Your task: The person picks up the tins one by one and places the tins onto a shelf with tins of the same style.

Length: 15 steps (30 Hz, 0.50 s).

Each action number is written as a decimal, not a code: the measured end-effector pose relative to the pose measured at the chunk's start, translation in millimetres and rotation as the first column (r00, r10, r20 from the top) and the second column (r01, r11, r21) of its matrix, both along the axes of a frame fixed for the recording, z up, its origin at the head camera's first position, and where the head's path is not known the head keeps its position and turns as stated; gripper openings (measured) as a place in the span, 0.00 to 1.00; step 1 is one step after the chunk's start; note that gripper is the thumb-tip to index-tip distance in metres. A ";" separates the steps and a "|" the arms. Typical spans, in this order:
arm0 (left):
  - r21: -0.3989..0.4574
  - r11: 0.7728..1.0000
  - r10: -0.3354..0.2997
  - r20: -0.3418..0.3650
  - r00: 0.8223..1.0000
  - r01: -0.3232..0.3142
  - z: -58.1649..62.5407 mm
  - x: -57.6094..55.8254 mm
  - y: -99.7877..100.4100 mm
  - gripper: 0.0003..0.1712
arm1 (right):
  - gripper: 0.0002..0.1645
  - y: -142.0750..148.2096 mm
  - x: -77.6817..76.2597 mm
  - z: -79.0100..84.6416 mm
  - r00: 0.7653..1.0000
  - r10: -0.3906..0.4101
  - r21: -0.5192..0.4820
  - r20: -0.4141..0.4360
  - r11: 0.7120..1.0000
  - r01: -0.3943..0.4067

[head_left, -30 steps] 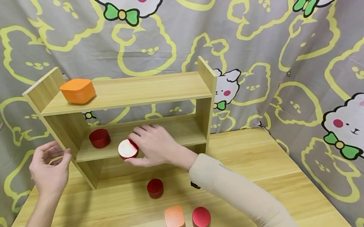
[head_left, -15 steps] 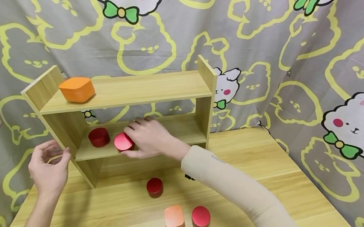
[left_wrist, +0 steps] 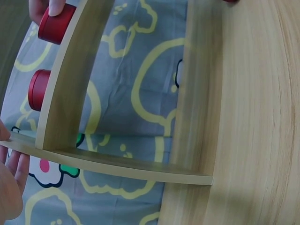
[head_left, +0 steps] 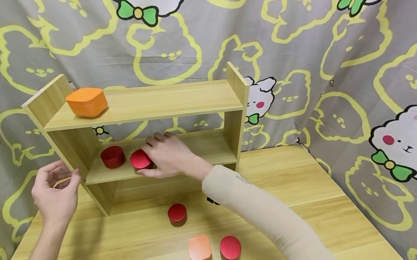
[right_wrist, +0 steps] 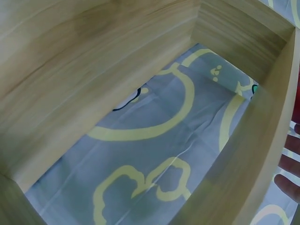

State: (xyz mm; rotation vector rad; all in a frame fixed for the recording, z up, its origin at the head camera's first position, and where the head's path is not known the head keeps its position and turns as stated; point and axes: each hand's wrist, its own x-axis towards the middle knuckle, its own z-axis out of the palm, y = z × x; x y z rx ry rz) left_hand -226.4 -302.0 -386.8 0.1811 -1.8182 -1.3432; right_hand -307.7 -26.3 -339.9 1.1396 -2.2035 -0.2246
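Note:
A red round tin [head_left: 139, 158] is in my right hand [head_left: 170, 155], at the front of the middle shelf, left of centre. Fingers reach over its far side and the thumb lies on the near side. Left of it on the same board sits another red round tin [head_left: 112, 157]; a gap shows between the two in the left wrist view. My left hand [head_left: 56, 190] pinches the left side panel of the wooden shelf unit [head_left: 141, 120], thumb on one face and fingers [left_wrist: 18, 168] on the other. The right wrist view shows only fingertips [right_wrist: 288, 165] beyond the board.
An orange square box [head_left: 87, 102] stands on the top board at left. On the table [head_left: 280, 208] before the unit are a small red tin [head_left: 177, 214], a light orange square box [head_left: 200, 250] and a red tin [head_left: 230, 249]. A patterned curtain [head_left: 284, 51] hangs behind.
My right hand has moved slightly up and left with the tin, onto the middle shelf. The tin's upper face looked white and now shows red. The left hand has stayed on the panel.

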 end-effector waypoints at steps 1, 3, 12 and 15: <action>0.000 1.000 0.002 -0.001 1.000 -0.002 -0.2 0.2 0.1 0.21 | 0.36 -0.7 -0.3 -0.8 1.000 -0.002 -0.003 0.001 1.000 0.002; -0.002 1.000 0.003 -0.002 1.000 -0.003 -0.2 0.3 0.1 0.21 | 0.36 -2.4 -1.1 -2.2 1.000 -0.007 -0.009 -0.004 1.000 0.007; 0.003 1.000 0.000 0.004 1.000 0.000 -1.4 -0.1 -0.8 0.21 | 0.37 -9.5 -3.8 -6.7 0.999 -0.026 -0.005 -0.044 1.000 0.026; -0.004 1.000 -0.001 0.004 1.000 0.002 -1.6 -0.6 -0.9 0.21 | 0.36 -10.4 -5.4 -7.7 0.997 -0.025 -0.010 -0.073 1.000 0.025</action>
